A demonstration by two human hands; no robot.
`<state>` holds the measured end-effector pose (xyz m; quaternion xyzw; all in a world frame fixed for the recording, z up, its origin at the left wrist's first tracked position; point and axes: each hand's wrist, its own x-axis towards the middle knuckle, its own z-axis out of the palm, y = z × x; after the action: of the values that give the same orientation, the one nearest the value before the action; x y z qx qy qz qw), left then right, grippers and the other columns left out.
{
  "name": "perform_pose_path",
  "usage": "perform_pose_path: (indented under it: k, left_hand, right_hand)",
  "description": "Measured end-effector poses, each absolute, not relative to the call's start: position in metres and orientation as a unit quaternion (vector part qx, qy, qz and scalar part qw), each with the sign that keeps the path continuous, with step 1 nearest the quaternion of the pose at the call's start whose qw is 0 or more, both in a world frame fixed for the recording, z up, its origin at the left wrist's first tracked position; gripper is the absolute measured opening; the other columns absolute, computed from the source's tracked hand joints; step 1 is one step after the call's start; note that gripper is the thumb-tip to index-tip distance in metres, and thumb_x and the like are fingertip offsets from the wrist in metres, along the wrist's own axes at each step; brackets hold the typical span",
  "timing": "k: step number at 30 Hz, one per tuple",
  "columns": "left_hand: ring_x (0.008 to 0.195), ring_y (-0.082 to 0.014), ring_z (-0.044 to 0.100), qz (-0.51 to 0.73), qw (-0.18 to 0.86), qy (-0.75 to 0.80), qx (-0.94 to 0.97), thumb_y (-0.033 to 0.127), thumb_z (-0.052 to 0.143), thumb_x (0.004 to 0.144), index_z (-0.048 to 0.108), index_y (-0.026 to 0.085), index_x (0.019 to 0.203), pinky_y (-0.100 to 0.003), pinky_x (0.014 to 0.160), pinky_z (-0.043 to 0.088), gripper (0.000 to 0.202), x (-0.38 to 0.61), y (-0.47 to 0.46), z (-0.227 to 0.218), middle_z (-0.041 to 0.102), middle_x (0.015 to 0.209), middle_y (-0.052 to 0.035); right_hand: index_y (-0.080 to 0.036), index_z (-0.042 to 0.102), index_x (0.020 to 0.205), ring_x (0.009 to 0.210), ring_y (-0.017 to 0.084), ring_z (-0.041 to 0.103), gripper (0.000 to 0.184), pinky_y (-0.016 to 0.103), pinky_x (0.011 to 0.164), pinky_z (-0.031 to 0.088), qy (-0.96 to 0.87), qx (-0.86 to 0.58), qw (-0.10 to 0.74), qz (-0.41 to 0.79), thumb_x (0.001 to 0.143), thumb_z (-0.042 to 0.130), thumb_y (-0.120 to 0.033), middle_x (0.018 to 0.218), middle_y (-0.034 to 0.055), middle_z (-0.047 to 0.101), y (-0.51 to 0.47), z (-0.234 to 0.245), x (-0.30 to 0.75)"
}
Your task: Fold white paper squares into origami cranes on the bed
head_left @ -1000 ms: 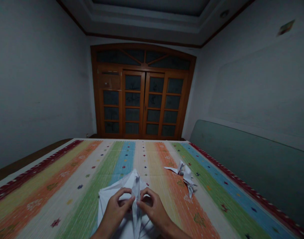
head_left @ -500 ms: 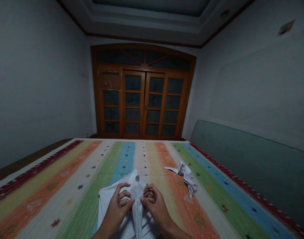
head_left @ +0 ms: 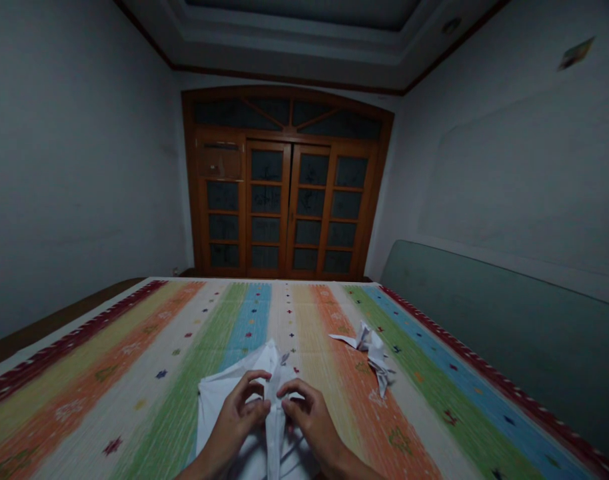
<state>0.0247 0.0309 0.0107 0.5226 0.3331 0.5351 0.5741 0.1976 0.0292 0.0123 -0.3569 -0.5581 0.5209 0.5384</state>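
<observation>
Two hands at work, both grips narrow: L hand (head_left: 237, 413) & R hand (head_left: 312, 420) pinch the raised center fold of a large white paper sheet (head_left: 214, 407) between fingers & thumbs. Sheet lies under & ahead of the grips, w/ its lower part on a striped woven bed cover (head_left: 294, 313). Just right of the grips, apart from them: a folded paper figure (head_left: 372, 353). Well ahead: wood-framed glass doors (head_left: 284, 200). Far right: a green padded panel (head_left: 484, 320).
</observation>
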Motion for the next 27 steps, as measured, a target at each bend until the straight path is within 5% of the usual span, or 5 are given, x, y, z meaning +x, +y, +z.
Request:
perform_pose_path:
  k: [5, 9, 18, 22, 27]
  left_hand:
    - [0.057, -0.0129, 0.055, 0.515, 0.539, 0.346, 0.569, 0.062, 0.076, 0.078, 0.059, 0.025, 0.119, -0.022, 0.049, 0.048, 0.058, 0.022, 0.031, 0.009, 0.049, 0.080, 0.0054]
    - [0.068, -0.0163, 0.060, 0.494, 0.517, 0.360, 0.599, 0.060, 0.073, 0.082, 0.064, 0.023, 0.108, -0.021, 0.052, 0.048, 0.046, 0.022, 0.028, 0.010, 0.056, 0.087, 0.0013]
    - [0.051, -0.0122, 0.055, 0.471, 0.550, 0.332, 0.604, 0.067, 0.068, 0.084, 0.059, 0.020, 0.085, -0.021, 0.045, 0.046, 0.047, 0.027, 0.024, 0.017, 0.059, 0.073, 0.0025]
    - [0.039, -0.0075, 0.045, 0.475, 0.588, 0.323, 0.570, 0.065, 0.074, 0.079, 0.055, 0.020, 0.078, -0.017, 0.040, 0.034, 0.049, 0.025, 0.030, 0.010, 0.055, 0.056, 0.0060]
    - [0.035, -0.0111, 0.046, 0.452, 0.633, 0.325, 0.537, 0.074, 0.067, 0.076, 0.048, 0.023, 0.074, -0.020, 0.037, 0.037, 0.054, 0.023, 0.039, -0.002, 0.051, 0.051, 0.0064]
  right_hand:
    - [-0.020, 0.056, 0.070, 0.045, 0.008, 0.038, 0.053, 0.020, 0.046, 0.032, -0.550, -0.357, 0.536, 0.532, 0.070, 0.076, -0.069, 0.052, -0.0091, 0.042, 0.031, 0.010, 0.197]
    - [-0.021, 0.051, 0.067, 0.044, 0.007, 0.033, 0.055, 0.019, 0.045, 0.028, -0.552, -0.355, 0.527, 0.539, 0.066, 0.079, -0.068, 0.051, -0.0103, 0.039, 0.032, 0.010, 0.197]
    - [-0.019, 0.062, 0.079, 0.046, 0.008, 0.038, 0.021, 0.020, 0.047, 0.032, -0.543, -0.349, 0.524, 0.556, 0.067, 0.069, -0.034, 0.058, -0.0078, 0.049, 0.029, 0.017, 0.200]
    - [-0.018, 0.065, 0.085, 0.045, 0.008, 0.037, 0.024, 0.020, 0.046, 0.031, -0.512, -0.345, 0.524, 0.586, 0.063, 0.062, -0.027, 0.059, -0.0080, 0.051, 0.028, 0.017, 0.201]
    - [-0.019, 0.064, 0.084, 0.045, 0.007, 0.038, 0.022, 0.020, 0.045, 0.029, -0.484, -0.347, 0.524, 0.609, 0.063, 0.062, -0.026, 0.065, -0.0067, 0.056, 0.027, 0.017, 0.199]
